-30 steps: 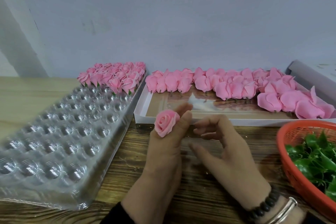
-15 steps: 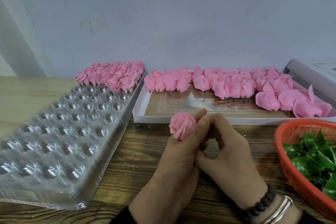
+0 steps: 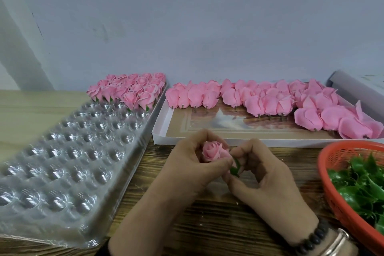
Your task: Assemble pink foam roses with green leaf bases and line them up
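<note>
Head view: pink foam rose (image 3: 214, 151) sits between both hands, low centre of frame. Left hand (image 3: 187, 169) curls round the bloom from 9 o'clock, fingers closed on it. Right hand (image 3: 262, 178) at 3 o'clock pinches the green leaf base (image 3: 235, 168) against the rose's underside. Finished roses (image 3: 129, 89) stand at 11 o'clock in the clear blister tray (image 3: 62, 158). Loose blooms (image 3: 266, 102) fill the white box (image 3: 249, 141) at 1 o'clock. Orange basket (image 3: 330, 176) of leaves (image 3: 361, 185) at 4 o'clock.

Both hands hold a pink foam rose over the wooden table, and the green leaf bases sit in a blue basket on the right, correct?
Not quite: in the head view the plastic mesh basket holding the green leaf bases is orange-red, not blue. The rest stands.
</note>
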